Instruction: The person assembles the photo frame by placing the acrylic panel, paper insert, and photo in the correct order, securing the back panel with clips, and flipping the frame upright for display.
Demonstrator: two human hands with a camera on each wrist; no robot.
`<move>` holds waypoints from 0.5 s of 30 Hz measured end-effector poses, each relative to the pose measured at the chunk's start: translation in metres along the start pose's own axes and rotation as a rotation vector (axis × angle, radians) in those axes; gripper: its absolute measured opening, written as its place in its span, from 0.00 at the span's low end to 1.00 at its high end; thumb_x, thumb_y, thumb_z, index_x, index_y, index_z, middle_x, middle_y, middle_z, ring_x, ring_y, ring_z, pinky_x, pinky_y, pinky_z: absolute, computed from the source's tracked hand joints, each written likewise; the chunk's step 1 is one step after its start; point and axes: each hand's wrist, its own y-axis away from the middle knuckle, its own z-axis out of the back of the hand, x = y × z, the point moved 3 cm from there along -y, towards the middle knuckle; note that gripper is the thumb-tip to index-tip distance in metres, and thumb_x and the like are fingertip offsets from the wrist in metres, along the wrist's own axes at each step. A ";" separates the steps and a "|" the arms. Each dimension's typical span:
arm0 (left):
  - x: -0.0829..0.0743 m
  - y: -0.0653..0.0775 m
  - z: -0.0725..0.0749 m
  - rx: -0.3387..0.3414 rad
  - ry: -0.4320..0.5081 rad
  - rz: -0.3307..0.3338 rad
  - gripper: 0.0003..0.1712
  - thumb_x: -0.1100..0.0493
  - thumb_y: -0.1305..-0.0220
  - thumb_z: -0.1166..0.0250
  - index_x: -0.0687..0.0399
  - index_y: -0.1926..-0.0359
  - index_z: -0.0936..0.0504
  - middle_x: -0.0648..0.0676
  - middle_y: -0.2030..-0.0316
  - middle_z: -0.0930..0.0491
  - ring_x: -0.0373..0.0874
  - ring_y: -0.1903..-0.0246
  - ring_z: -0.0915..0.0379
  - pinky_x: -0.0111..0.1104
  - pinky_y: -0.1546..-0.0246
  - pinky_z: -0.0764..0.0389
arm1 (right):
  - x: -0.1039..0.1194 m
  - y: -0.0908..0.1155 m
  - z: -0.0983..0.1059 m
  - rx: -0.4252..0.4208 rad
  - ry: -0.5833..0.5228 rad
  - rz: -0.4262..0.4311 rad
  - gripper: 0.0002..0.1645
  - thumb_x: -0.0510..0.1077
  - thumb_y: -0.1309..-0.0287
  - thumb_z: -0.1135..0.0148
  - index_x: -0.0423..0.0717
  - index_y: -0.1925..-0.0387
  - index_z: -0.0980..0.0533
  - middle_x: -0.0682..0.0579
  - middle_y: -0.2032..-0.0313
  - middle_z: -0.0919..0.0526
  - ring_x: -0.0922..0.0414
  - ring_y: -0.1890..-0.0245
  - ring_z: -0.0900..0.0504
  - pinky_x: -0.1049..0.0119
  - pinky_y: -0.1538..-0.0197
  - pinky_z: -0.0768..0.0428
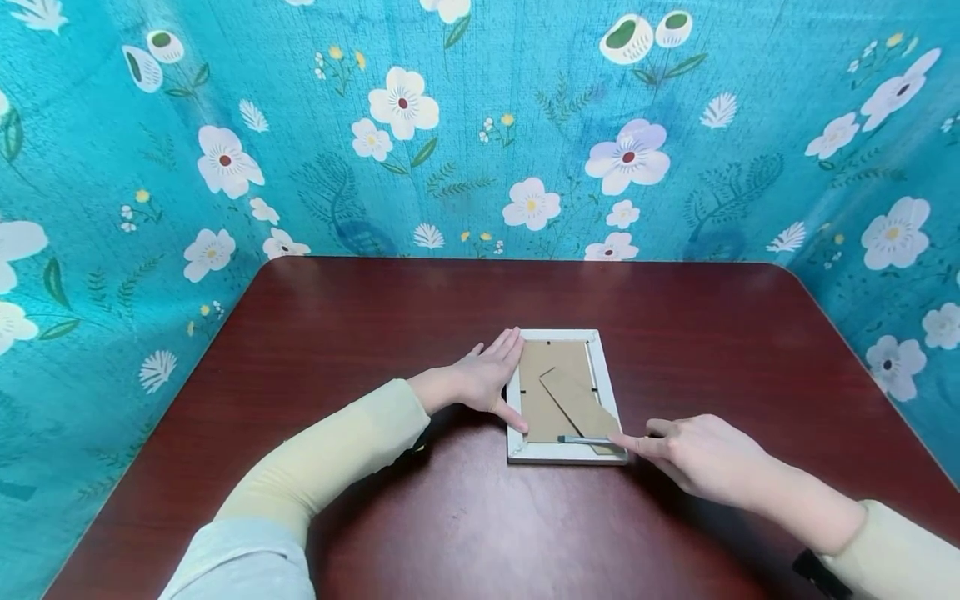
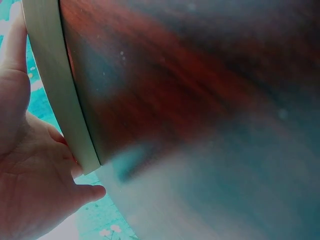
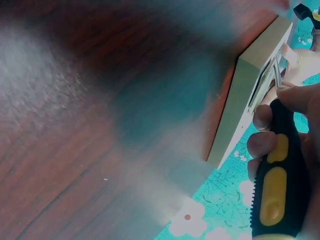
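A white picture frame (image 1: 557, 452) lies face down on the table, its brown backing board (image 1: 536, 367) and slanted easel leg (image 1: 579, 406) showing. Along the frame's left side rests my left hand (image 1: 487, 379), fingers toward the far corner and thumb over the near left part. My right hand (image 1: 708, 462) grips a flathead screwdriver (image 3: 274, 195) by its black and yellow handle. In the head view the handle is hidden by the hand. The metal shaft (image 1: 588, 440) crosses the near end of the leg, pointing left; whether the tip touches the board I cannot tell.
The dark red-brown table (image 1: 375, 308) has rounded far corners. Turquoise flowered cloth (image 1: 480, 125) hangs behind it and at both sides. Small dark tabs (image 1: 595, 389) sit along the inner edge of the frame.
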 end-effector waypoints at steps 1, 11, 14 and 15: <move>0.001 0.000 0.001 0.000 -0.002 0.005 0.79 0.21 0.58 0.34 0.64 0.25 0.67 0.62 0.25 0.71 0.50 0.26 0.76 0.51 0.31 0.52 | -0.001 -0.001 0.000 0.002 0.001 -0.005 0.37 0.56 0.27 0.79 0.57 0.46 0.19 0.66 0.80 0.42 0.71 0.84 0.55 0.76 0.82 0.54; 0.002 -0.001 0.002 0.007 -0.003 0.007 0.79 0.21 0.58 0.34 0.65 0.25 0.67 0.63 0.25 0.72 0.50 0.27 0.78 0.52 0.31 0.53 | 0.001 -0.004 0.004 -0.001 0.010 -0.021 0.37 0.57 0.26 0.78 0.58 0.47 0.19 0.66 0.79 0.42 0.70 0.85 0.54 0.76 0.82 0.53; 0.001 0.000 0.002 0.008 -0.008 0.005 0.79 0.21 0.58 0.35 0.65 0.25 0.67 0.63 0.25 0.72 0.50 0.27 0.78 0.52 0.31 0.53 | 0.001 -0.004 0.006 0.012 -0.003 -0.017 0.37 0.57 0.27 0.78 0.59 0.46 0.19 0.66 0.79 0.42 0.71 0.85 0.54 0.77 0.82 0.53; 0.001 0.000 0.002 0.008 -0.008 0.005 0.79 0.21 0.58 0.34 0.65 0.25 0.67 0.63 0.25 0.71 0.50 0.26 0.78 0.52 0.31 0.53 | 0.001 -0.004 0.006 0.018 -0.010 -0.016 0.37 0.57 0.27 0.78 0.59 0.46 0.19 0.66 0.79 0.42 0.71 0.85 0.53 0.77 0.82 0.53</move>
